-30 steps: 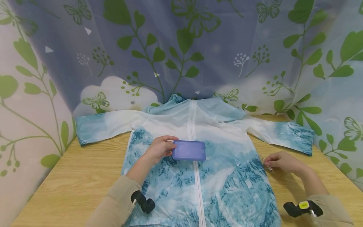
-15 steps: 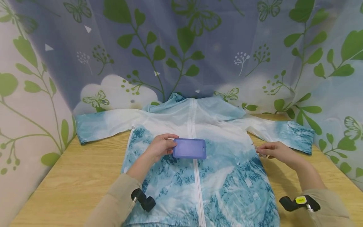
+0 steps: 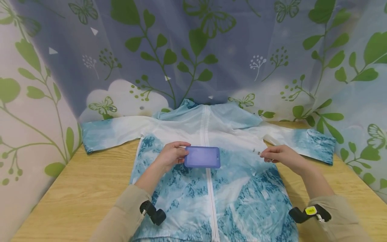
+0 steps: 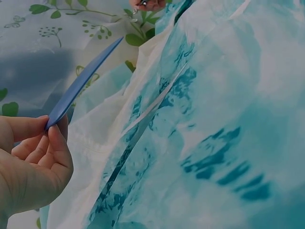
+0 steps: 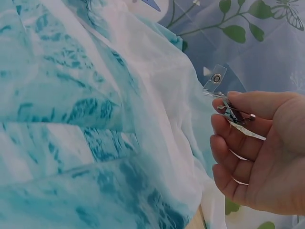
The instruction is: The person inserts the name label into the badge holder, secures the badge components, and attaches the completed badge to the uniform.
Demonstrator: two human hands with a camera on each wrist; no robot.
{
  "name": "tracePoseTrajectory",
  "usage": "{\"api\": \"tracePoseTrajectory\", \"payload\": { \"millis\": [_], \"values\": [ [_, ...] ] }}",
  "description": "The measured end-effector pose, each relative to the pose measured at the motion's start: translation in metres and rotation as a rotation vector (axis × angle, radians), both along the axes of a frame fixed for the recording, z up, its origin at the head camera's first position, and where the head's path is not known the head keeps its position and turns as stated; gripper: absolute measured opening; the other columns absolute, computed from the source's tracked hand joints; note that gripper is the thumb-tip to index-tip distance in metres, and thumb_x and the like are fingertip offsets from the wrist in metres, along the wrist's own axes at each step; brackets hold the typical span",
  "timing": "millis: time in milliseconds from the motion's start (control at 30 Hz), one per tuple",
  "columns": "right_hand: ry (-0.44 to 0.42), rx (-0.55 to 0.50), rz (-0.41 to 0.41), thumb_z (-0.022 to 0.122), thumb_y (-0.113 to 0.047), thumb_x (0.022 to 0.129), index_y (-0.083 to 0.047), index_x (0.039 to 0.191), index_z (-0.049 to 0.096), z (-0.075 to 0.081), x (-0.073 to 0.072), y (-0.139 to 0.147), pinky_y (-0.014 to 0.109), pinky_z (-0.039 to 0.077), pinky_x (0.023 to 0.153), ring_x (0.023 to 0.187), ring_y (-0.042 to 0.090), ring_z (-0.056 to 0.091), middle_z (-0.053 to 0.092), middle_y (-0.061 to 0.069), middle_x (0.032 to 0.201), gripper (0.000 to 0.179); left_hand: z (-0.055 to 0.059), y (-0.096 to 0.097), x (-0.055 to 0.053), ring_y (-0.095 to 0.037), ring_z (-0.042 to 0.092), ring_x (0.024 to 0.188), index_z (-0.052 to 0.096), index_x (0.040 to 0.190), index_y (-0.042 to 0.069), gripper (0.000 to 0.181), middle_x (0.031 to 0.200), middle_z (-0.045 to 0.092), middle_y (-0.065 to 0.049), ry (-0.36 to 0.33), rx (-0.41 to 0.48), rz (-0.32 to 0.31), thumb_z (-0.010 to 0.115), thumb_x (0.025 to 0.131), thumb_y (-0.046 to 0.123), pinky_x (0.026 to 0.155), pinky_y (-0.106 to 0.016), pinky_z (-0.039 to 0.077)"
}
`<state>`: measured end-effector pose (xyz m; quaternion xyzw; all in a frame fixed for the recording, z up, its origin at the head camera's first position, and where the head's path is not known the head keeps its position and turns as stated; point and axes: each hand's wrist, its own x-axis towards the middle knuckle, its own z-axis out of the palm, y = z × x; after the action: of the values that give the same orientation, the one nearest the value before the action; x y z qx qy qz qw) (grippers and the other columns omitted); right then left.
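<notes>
My left hand (image 3: 171, 155) pinches one short end of a purple plastic card holder (image 3: 202, 157), held over the zipper of a blue and white jacket (image 3: 242, 188). A slot shows at the holder's far end. In the left wrist view the card holder (image 4: 83, 85) appears edge-on between thumb and fingers. My right hand (image 3: 282, 157) is to the right, above the jacket's side. Between its thumb and index finger it pinches a metal badge clip (image 5: 232, 113). From the clip a clear strap (image 5: 218, 76) with a round snap sticks out.
The jacket lies spread on a wooden table (image 3: 75, 188), with its left-side sleeve (image 3: 115, 132) and right-side sleeve (image 3: 305, 141) stretched outward. A patterned curtain (image 3: 229, 60) with leaves and butterflies stands behind the table and along both sides.
My right hand has lifted from beside the jacket and moved left and up with the badge clip, toward the card holder. My left hand has barely moved.
</notes>
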<state>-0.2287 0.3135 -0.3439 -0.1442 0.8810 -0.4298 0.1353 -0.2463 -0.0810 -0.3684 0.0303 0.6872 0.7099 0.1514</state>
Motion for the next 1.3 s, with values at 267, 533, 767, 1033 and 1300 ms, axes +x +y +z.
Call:
{"api": "tracePoseTrajectory", "payload": {
  "millis": [267,533,767,1033,1300],
  "values": [
    [0.005,-0.025,0.036,0.053,-0.028,0.095,0.006,0.115,0.059,0.001,-0.009,-0.021,0.05,0.04,0.088,0.094,0.031,0.054,0.061,0.015,0.096,0.04,0.0,0.002,0.0,-0.015,0.053,0.071,0.053,0.127,-0.002,0.037,0.109,0.057,-0.014,0.0,-0.011,0.008,0.055,0.089,0.001,0.064,-0.027,0.046],
    [-0.01,0.015,0.1,0.053,-0.028,0.095,0.004,0.114,0.061,0.003,-0.013,-0.044,0.049,0.041,0.084,0.094,0.034,0.053,0.06,0.017,0.098,0.038,-0.002,0.006,0.0,-0.016,0.054,0.073,0.054,0.126,-0.002,0.037,0.115,0.056,-0.016,0.013,-0.009,0.013,0.056,0.089,0.002,0.064,-0.028,0.046],
    [0.021,0.025,0.167,0.055,-0.025,0.094,0.003,0.11,0.064,-0.001,-0.018,-0.06,0.05,0.043,0.083,0.091,0.032,0.056,0.062,0.019,0.098,0.033,-0.001,0.005,-0.001,-0.016,0.054,0.072,0.053,0.127,-0.002,0.038,0.106,0.058,-0.014,-0.003,0.002,0.02,0.055,0.089,0.001,0.064,-0.027,0.046],
    [0.001,0.011,0.194,0.055,-0.021,0.094,0.003,0.108,0.065,-0.005,-0.019,-0.077,0.048,0.044,0.08,0.086,0.03,0.057,0.063,0.018,0.092,0.029,-0.003,0.005,-0.001,-0.016,0.055,0.073,0.053,0.127,-0.001,0.038,0.117,0.056,-0.016,-0.005,0.002,0.008,0.055,0.089,0.001,0.064,-0.027,0.046],
    [-0.009,0.033,0.192,0.055,-0.019,0.094,0.002,0.106,0.067,-0.012,-0.023,-0.088,0.043,0.045,0.074,0.083,0.029,0.056,0.064,0.015,0.089,0.027,-0.002,0.004,-0.001,-0.016,0.056,0.07,0.053,0.125,-0.003,0.037,0.105,0.059,-0.015,-0.015,0.009,0.011,0.055,0.088,-0.001,0.062,-0.027,0.047]
  ]
}}
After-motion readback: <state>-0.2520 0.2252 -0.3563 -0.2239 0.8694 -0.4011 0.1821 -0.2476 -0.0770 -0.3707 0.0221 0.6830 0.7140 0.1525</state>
